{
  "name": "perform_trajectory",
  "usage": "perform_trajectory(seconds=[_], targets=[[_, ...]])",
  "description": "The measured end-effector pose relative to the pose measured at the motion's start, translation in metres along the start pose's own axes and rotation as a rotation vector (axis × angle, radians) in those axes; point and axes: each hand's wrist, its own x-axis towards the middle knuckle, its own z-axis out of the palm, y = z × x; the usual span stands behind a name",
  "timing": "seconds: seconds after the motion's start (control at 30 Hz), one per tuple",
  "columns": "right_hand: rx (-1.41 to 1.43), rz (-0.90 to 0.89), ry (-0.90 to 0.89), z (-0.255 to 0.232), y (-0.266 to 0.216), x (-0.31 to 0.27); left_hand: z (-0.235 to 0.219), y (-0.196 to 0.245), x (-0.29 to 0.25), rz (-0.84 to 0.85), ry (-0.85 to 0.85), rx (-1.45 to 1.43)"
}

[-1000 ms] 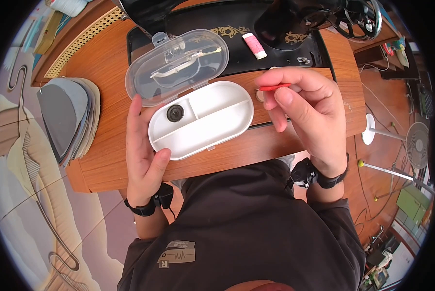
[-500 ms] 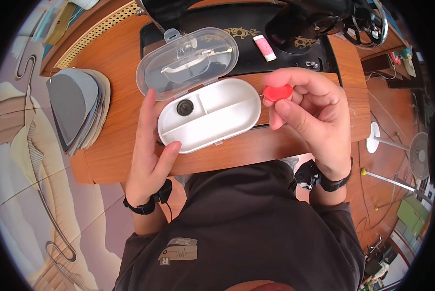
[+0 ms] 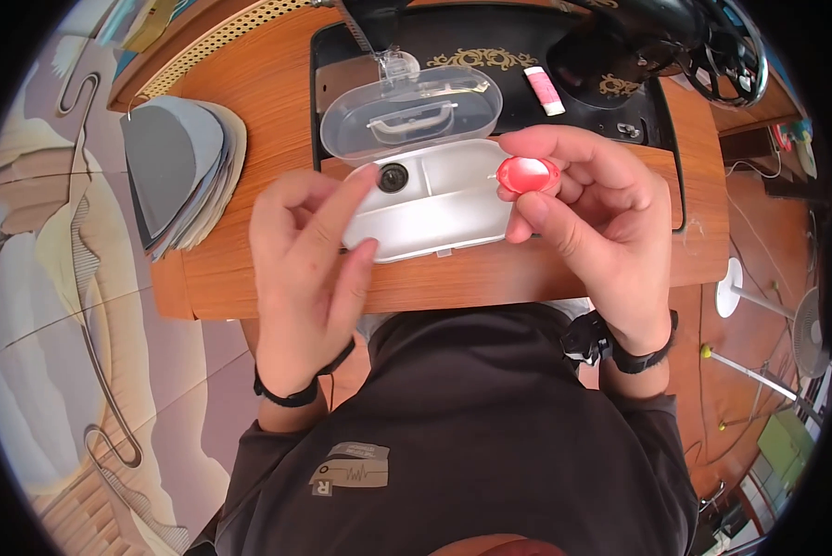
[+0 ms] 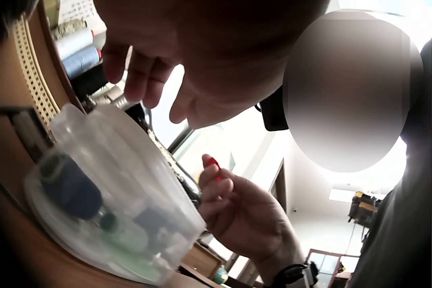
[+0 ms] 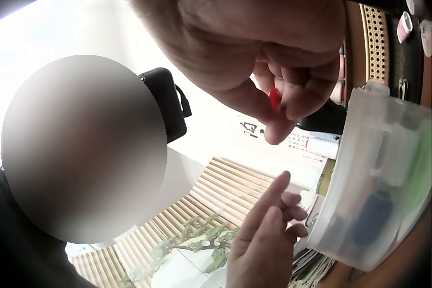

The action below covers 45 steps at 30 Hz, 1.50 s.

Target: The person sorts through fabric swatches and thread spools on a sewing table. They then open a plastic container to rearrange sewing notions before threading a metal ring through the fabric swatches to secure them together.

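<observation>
My right hand pinches a small red oval piece between thumb and forefinger, at the right end of a white divided tray. In the left wrist view the red piece shows edge-on in those fingertips. A round black item lies in the tray's upper left compartment. The clear lid with a handle stands raised behind the tray. My left hand is over the tray's left end with relaxed fingers and nothing in them; whether it touches the tray I cannot tell.
Grey and beige fabric swatches lie at the left of the wooden table. A pink and white tube rests on the black sewing machine base, beside the machine's dark body. A fan stands off to the right.
My left hand has moved from beside the tray to over its left end, fingers more bent. The red piece has been tilted so its face shows. The tray and lid sit further right in view.
</observation>
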Motion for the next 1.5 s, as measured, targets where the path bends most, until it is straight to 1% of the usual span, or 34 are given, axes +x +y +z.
perform_trajectory(seconds=[0.03,0.13,0.17,0.27,0.37,0.47,0.53,0.6,0.67,0.77,0.87,0.97,1.07,1.2,1.4,1.5], targets=[[-0.032,-0.019,-0.004,0.003,0.0,0.0,0.002,0.002,0.001,0.049,0.014,-0.028],[-0.113,-0.063,-0.02,0.009,0.0,0.001,0.01,0.018,0.006,0.019,0.034,-0.315],[-0.129,-0.07,-0.027,0.01,-0.001,0.001,0.012,0.015,0.006,0.057,0.023,-0.363],[-0.135,-0.071,-0.029,0.015,-0.004,0.0,0.015,0.015,0.009,0.098,0.009,-0.367],[-0.134,-0.068,-0.035,0.018,-0.005,0.0,0.019,0.014,0.01,0.126,0.049,-0.413],[-0.133,-0.066,-0.037,0.018,-0.004,0.0,0.021,0.014,0.01,0.125,0.035,-0.414],[-0.129,-0.068,-0.035,0.019,-0.003,0.001,0.026,0.009,0.01,0.175,0.062,-0.374],[-0.123,-0.073,-0.035,0.02,-0.002,0.001,0.027,0.008,0.009,0.174,0.069,-0.382],[-0.113,-0.066,-0.033,0.02,-0.002,0.002,0.025,0.012,0.007,0.121,0.056,-0.438],[-0.103,-0.058,-0.036,0.021,-0.001,0.003,0.026,0.013,0.009,0.102,0.036,-0.464],[-0.099,-0.054,-0.042,0.021,-0.001,0.004,0.029,0.008,0.009,0.142,0.054,-0.45],[-0.093,-0.055,-0.037,0.021,0.001,0.004,0.031,0.008,0.01,0.144,0.076,-0.495],[-0.102,-0.069,-0.037,0.02,0.003,0.005,0.031,0.009,0.008,0.111,0.071,-0.531],[-0.107,-0.074,-0.045,0.017,0.003,0.006,0.033,0.008,0.008,0.128,0.066,-0.509],[-0.074,-0.034,-0.034,0.017,0.002,0.005,0.034,0.007,0.009,0.142,0.072,-0.497],[-0.034,-0.049,-0.044,0.018,0.004,0.006,0.033,0.007,0.008,0.144,0.069,-0.495]])
